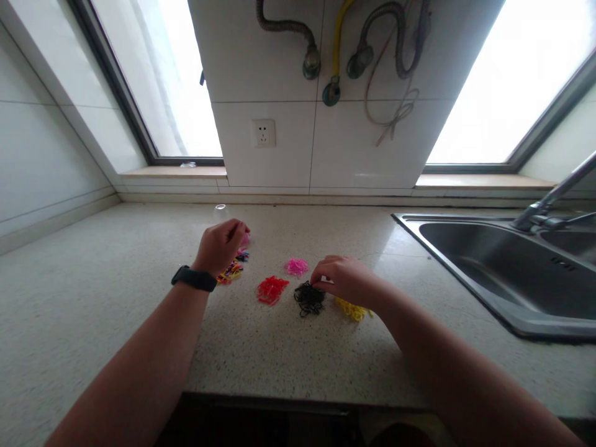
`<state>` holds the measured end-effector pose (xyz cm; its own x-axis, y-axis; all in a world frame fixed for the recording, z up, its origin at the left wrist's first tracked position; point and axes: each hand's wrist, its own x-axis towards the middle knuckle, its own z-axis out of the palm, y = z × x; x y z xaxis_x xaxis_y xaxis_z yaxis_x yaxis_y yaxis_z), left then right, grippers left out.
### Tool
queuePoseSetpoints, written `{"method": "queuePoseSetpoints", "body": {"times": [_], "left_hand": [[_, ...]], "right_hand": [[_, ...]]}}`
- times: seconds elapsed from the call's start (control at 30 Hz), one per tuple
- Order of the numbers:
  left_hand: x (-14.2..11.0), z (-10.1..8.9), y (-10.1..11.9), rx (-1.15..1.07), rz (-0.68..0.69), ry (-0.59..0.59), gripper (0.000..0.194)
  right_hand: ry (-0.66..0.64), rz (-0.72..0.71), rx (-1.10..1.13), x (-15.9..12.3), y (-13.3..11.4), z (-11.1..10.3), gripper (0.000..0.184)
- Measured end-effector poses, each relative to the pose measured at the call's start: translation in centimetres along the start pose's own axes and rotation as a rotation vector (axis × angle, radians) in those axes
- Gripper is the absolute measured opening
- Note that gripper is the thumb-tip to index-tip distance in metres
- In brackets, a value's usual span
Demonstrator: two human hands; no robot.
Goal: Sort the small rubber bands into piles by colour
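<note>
Small piles of tiny elastic bands lie on a speckled countertop [93, 298]: a mixed-colour pile [233, 268], a pink pile [297, 267], a red pile [271, 289], a black pile [308, 298] and a yellow pile [352, 310]. My left hand [221, 245], with a black wristband, hovers closed over the mixed pile, fingers pinched on something pink that I cannot make out clearly. My right hand [344, 279] rests between the black and yellow piles, its fingertips pinched at the top of the black pile.
A steel sink [503, 261] with a tap [554, 198] sits at the right. A wall socket [263, 133] and hoses [335, 56] hang on the tiled pillar between two windows. The counter's front edge runs close below my arms.
</note>
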<state>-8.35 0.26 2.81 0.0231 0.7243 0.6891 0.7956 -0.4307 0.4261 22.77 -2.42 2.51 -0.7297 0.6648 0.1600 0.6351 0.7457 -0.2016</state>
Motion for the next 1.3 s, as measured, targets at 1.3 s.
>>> {"method": "queuePoseSetpoints", "body": {"times": [1.3], "left_hand": [[0.2,-0.1,-6.7,0.183,-0.056,-0.528,0.022]], "right_hand": [[0.150,0.072,0.007,-0.5,2.3,-0.5,0.014]]}}
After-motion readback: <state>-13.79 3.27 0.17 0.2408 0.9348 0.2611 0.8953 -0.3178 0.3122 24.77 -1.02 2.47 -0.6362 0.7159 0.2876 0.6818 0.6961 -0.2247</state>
